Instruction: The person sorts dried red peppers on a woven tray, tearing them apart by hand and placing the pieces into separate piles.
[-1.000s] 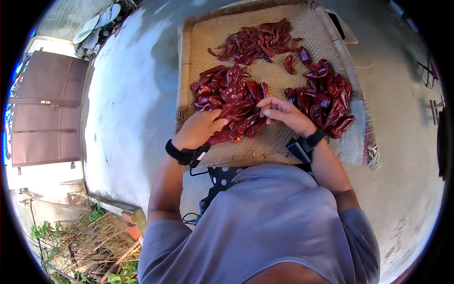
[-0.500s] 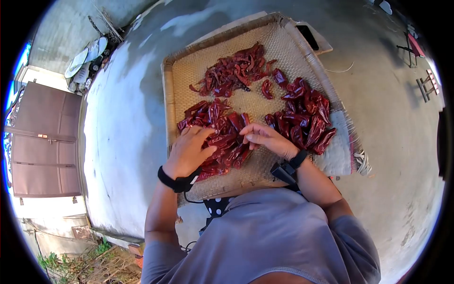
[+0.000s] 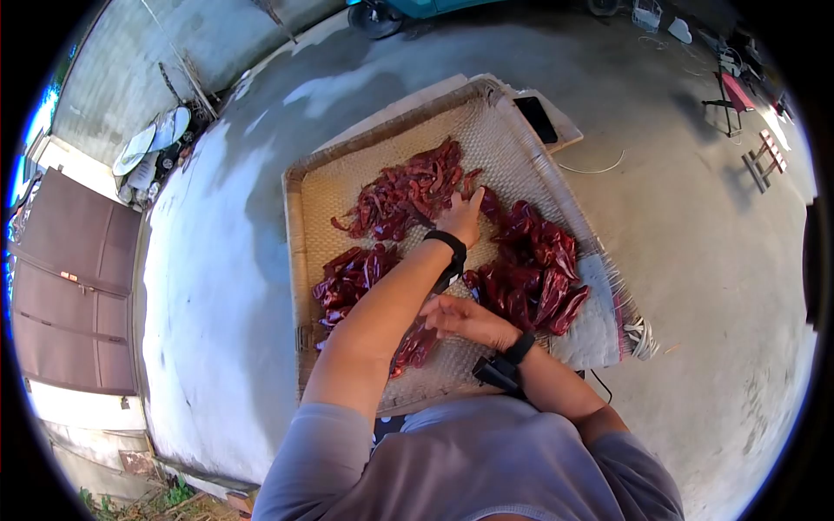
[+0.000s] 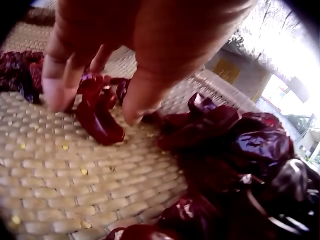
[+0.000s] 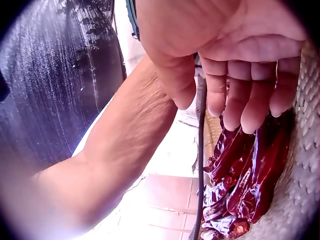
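My left hand (image 3: 461, 220) reaches across the woven tray (image 3: 294, 217), between the thin, wrinkled red peppers (image 3: 408, 187) and the right pile of glossy ones (image 3: 539, 265). In the left wrist view, the fingers and thumb of the left hand (image 4: 135, 45) hang apart around one dark red pepper (image 4: 102, 122); whether they touch it cannot be told. My right hand (image 3: 469, 322) hovers with loosely bent fingers near the left pile (image 3: 347, 282), partly hidden under my left forearm. The right wrist view shows the right hand (image 5: 225, 45) holding nothing, with glossy peppers (image 5: 250, 185) beyond its fingertips.
A dark phone-like slab (image 3: 535, 119) lies on a board beyond the tray's far right corner. Pale cloth (image 3: 591, 334) sticks out by the tray's right edge. A small red-topped stand (image 3: 737, 93) and a wooden one (image 3: 764, 161) are on the floor to the right.
My left hand has moved from the left pile up and to the right, its forearm now crossing over the tray. The right hand stays near the left pile. The head view has shifted.
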Demonstrator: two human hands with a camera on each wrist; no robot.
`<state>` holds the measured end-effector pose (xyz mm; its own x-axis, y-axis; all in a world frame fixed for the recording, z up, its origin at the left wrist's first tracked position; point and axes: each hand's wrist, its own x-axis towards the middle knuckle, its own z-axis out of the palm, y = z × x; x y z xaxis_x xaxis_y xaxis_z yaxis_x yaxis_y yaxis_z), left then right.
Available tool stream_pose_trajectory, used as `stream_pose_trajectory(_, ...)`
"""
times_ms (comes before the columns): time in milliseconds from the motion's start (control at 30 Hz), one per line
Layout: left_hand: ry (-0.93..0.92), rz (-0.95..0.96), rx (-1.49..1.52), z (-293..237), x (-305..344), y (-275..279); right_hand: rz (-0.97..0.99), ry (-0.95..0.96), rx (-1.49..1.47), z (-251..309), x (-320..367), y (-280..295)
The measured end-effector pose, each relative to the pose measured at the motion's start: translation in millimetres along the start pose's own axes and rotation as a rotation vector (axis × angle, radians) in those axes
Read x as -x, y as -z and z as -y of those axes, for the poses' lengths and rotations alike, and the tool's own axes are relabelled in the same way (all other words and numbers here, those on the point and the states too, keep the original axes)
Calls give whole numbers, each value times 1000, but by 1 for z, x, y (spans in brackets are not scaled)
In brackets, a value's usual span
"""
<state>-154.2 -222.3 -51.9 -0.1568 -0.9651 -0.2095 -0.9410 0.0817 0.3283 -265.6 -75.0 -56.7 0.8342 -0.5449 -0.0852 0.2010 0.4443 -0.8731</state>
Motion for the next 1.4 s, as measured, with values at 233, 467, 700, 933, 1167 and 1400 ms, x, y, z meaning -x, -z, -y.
stream_pose_trajectory(233,-146,-11,-31,-1,-30,-8,-13,19,5,-2,-4,-1)
stream_pose_trajectory(467,-85,-37,223,18,-26,4,-119,-22,12,0,-1,-4)
stream_pose_trajectory(700,-152,-77,251,46,45,69,-412,96,-183,-4,-4,7)
stream_pose_trajectory(933,-143,124,366,46,148,86,-496,265,-6,0,-9,3)
stream_pose_trajectory(1167,63,-9,556,86,240,107,-360,197,346,-10,-10,-4)
stream_pose_trajectory(1400,156,-285,952,93,292,92,-61,62,695,-1,-14,-58)
